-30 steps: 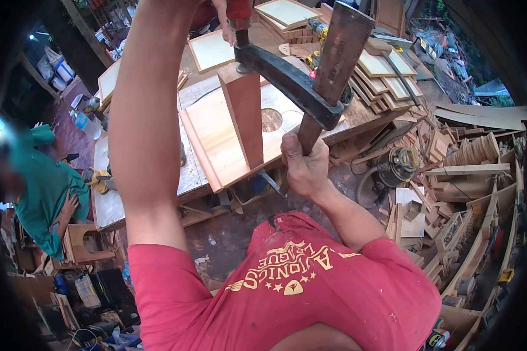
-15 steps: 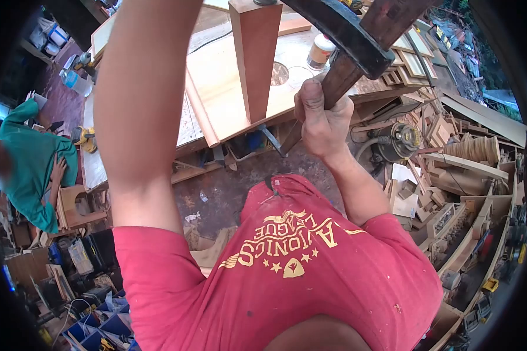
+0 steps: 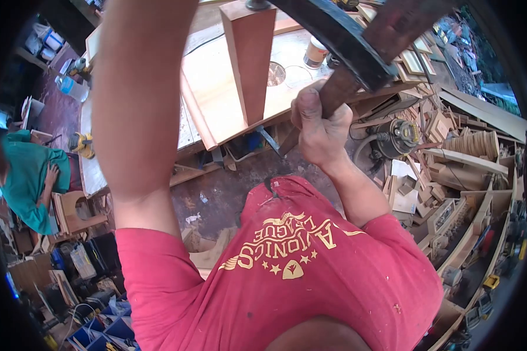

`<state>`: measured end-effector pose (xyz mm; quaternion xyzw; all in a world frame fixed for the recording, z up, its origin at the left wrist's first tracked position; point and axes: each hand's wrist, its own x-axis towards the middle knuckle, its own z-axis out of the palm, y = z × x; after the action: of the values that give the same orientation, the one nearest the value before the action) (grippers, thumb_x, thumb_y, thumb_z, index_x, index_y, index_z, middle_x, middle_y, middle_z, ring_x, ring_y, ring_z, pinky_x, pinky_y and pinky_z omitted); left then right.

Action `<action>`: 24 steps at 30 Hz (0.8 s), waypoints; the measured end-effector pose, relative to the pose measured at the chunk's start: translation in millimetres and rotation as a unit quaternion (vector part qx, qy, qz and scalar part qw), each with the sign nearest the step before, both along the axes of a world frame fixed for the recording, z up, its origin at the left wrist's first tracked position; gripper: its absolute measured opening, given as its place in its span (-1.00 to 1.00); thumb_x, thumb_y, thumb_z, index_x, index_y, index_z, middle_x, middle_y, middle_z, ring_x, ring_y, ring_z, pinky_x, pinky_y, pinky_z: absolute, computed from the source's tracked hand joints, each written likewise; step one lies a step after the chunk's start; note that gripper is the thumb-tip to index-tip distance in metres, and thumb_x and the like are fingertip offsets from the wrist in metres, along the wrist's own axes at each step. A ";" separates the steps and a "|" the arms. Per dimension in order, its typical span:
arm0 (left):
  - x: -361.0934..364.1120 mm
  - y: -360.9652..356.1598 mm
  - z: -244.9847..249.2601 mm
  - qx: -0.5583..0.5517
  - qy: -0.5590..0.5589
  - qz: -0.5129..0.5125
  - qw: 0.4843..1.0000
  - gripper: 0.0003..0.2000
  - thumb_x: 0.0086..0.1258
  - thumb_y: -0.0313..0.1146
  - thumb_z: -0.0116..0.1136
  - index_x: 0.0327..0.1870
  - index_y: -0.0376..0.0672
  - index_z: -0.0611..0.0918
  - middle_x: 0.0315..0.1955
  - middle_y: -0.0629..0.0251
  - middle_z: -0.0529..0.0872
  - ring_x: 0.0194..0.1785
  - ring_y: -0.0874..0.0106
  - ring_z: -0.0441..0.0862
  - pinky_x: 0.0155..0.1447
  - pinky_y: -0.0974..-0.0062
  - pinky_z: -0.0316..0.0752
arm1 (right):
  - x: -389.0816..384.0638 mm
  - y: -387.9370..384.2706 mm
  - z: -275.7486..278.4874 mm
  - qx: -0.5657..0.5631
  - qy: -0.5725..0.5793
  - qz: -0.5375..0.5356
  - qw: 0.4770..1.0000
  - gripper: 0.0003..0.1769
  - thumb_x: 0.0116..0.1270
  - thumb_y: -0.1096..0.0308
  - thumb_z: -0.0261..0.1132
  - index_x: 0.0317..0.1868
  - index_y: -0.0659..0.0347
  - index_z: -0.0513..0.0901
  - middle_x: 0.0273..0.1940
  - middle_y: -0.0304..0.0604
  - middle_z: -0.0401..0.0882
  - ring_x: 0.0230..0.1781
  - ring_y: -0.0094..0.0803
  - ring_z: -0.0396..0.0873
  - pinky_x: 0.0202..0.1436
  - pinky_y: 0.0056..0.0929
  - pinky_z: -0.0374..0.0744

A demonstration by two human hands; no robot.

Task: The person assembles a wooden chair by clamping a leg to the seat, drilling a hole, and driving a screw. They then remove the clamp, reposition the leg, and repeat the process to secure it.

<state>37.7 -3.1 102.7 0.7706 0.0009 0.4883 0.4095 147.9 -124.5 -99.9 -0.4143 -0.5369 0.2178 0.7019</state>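
Note:
My right hand (image 3: 323,126) is wrapped around the brown bar (image 3: 339,90) of a large bar clamp, thumb up. The clamp's black arm (image 3: 339,35) crosses above, and its round pad (image 3: 259,4) sits at the top of a tapered wooden block (image 3: 249,64). That block stands on a pale wooden board (image 3: 211,76) near the bench edge. Below the edge, the clamp's lower jaw (image 3: 269,140) meets the bar. My left forearm (image 3: 140,105) rises past the top of the view, so its hand is hidden.
A white-and-brown container (image 3: 315,52) stands on the bench beyond the clamp. At the left, a person in a green shirt (image 3: 35,169) is near a yellow power tool (image 3: 83,145). Wood offcuts (image 3: 427,190) and a round machine (image 3: 397,137) crowd the right side.
My left forearm has shifted slightly, its hand still out of view. My right hand keeps its grip on the clamp bar. At the left, the person in green has moved a little.

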 end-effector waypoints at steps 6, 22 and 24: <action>-7.8 0.9 -24.1 -0.002 0.020 0.002 1.000 -0.73 0.59 -0.31 0.13 0.13 -0.30 0.56 -0.58 0.58 0.42 -0.55 0.74 0.41 -0.50 0.70 0.40 | 2.4 3.7 -1.4 -0.001 -0.007 0.018 1.000 -0.65 0.62 0.15 0.21 -0.30 0.20 0.46 -0.57 -0.34 0.41 -0.61 -0.63 0.32 -0.54 -0.57 0.24; -5.9 -2.3 -26.2 0.004 0.004 0.028 1.000 -0.62 0.60 -0.28 0.13 0.27 -0.36 0.49 -0.57 0.60 0.42 -0.55 0.75 0.41 -0.49 0.71 0.42 | 5.7 0.3 -0.5 -0.012 -0.036 0.005 0.999 -0.65 0.62 0.13 0.21 -0.28 0.22 0.47 -0.55 -0.34 0.43 -0.60 -0.64 0.34 -0.54 -0.57 0.27; -9.2 -1.3 -27.7 0.006 0.007 0.024 1.000 -0.61 0.60 -0.28 0.12 0.29 -0.36 0.48 -0.56 0.60 0.42 -0.55 0.76 0.41 -0.48 0.71 0.43 | 4.2 2.7 0.2 -0.006 -0.012 0.015 1.000 -0.65 0.62 0.14 0.20 -0.29 0.21 0.47 -0.55 -0.33 0.43 -0.60 -0.63 0.35 -0.54 -0.57 0.27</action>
<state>28.5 -4.4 75.0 0.7759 0.0193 0.4927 0.3934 152.0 -121.8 -99.8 -0.4128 -0.5498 0.2262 0.6900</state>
